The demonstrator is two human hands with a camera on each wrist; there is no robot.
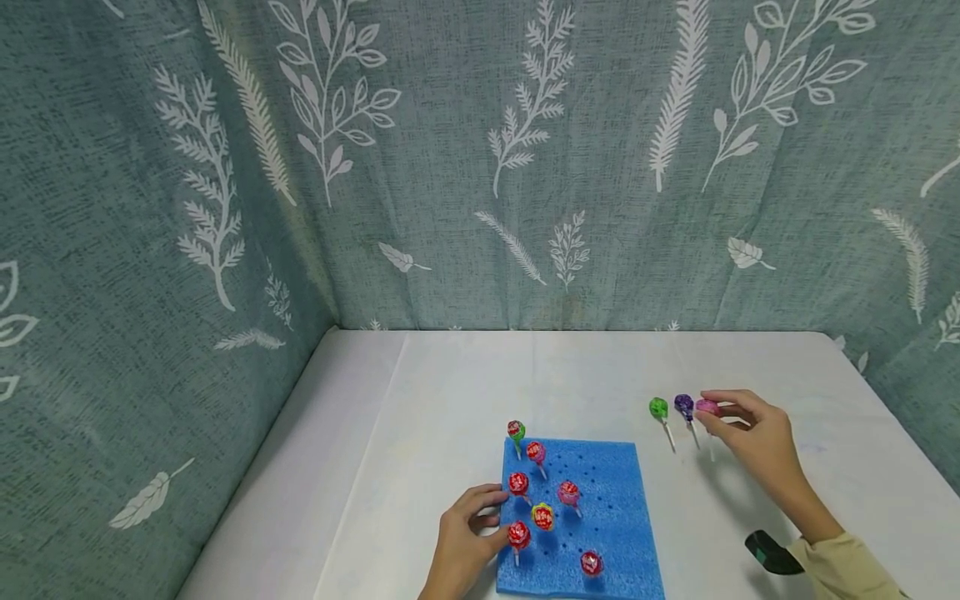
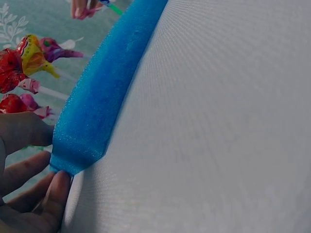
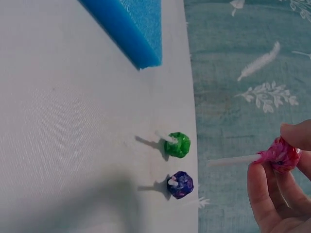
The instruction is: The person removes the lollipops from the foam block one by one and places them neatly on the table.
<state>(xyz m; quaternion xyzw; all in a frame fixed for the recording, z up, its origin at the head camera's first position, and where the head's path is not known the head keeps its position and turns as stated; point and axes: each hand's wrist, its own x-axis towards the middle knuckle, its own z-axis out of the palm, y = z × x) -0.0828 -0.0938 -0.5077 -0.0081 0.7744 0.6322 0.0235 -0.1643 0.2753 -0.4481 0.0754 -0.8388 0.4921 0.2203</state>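
Observation:
My right hand (image 1: 757,433) pinches a pink-wrapped lollipop (image 3: 282,154) by its head, and the white stick sticks out free. Beside it on the white table stand a purple lollipop (image 1: 683,406) and a green lollipop (image 1: 658,408), heads away from me in the head view. At the left edge of a blue foam block (image 1: 615,517), my left hand (image 1: 467,533) holds on with thumb and fingers. Several lollipops are stuck upright in the block, among them a red one (image 1: 518,534) near my left thumb and a yellow-and-red one (image 1: 542,517).
Small dark holes dot the foam's top. A black object (image 1: 772,553) sits by the right wrist. Green-grey leaf-patterned curtain (image 1: 450,208) stands behind and left of the white table (image 1: 420,392).

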